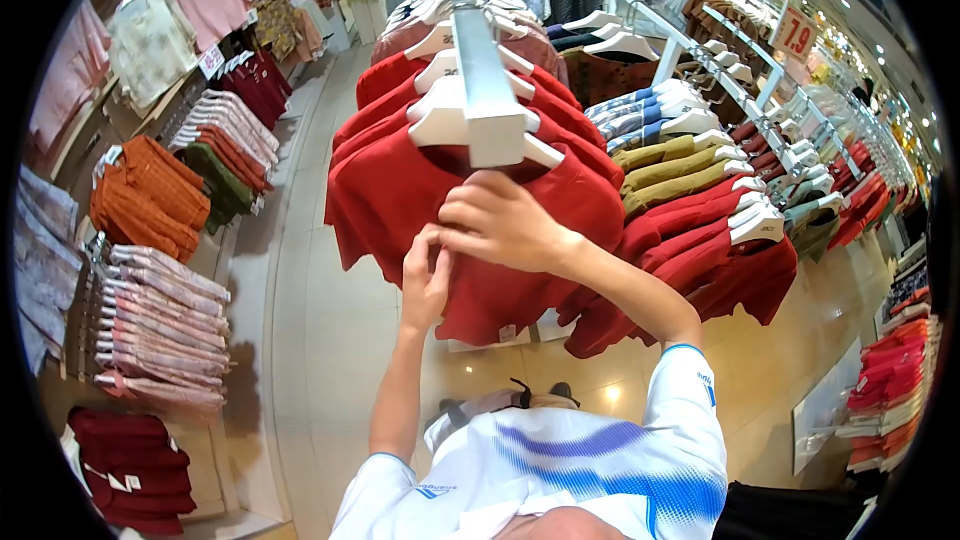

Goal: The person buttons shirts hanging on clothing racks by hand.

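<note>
A red top (pixel 540 285) faces me on a white hanger (pixel 437 128), at the front end of a metal rail (pixel 481 70). My left hand (pixel 427 282) is closed at the front of this top, its fingers bent and pinching at the cloth. Just above it, my right hand (pixel 503 224) lies across the chest of the top with curled fingers, and its fingertips meet those of the left. What exactly sits between the fingertips is hidden. More red tops (pixel 375 80) hang close behind.
To the right, a second rail (pixel 640 10) carries olive tops (pixel 665 180) and red tops (pixel 700 240) on white hangers. Shelves and racks on the left hold orange tops (pixel 155 195) and pink patterned clothes (pixel 165 315). A price sign (pixel 794 32) stands at the upper right.
</note>
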`<state>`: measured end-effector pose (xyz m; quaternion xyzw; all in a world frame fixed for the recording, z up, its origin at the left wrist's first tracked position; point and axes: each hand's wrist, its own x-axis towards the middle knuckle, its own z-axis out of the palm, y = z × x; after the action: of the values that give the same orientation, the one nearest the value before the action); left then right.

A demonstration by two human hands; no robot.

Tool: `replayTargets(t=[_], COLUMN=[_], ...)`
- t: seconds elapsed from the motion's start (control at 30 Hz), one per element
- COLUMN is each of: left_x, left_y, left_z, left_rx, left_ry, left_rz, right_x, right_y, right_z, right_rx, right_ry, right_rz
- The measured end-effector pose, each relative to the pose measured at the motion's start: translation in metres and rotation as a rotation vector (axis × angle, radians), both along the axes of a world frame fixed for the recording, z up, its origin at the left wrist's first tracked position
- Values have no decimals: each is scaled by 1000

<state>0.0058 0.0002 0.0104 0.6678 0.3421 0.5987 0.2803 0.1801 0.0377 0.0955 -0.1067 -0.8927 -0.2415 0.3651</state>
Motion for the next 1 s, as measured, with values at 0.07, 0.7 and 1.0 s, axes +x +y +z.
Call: replayTargets(t=[0.07, 0.7, 1.0], left_x=[-3, -8, -7], left_y=[-1, -2, -1], left_z=[0, -8, -8], left_rx=[-212, -493, -461], left_ry=[-326, -492, -458], left_rz=[-165, -280, -231], right_x=[6, 13, 13], right_y=[-9, -19, -18], right_z=[6, -18, -18], right_rx=[-33, 35, 71], right_ry=[115, -337, -488], right_rz=[-60, -254, -388])
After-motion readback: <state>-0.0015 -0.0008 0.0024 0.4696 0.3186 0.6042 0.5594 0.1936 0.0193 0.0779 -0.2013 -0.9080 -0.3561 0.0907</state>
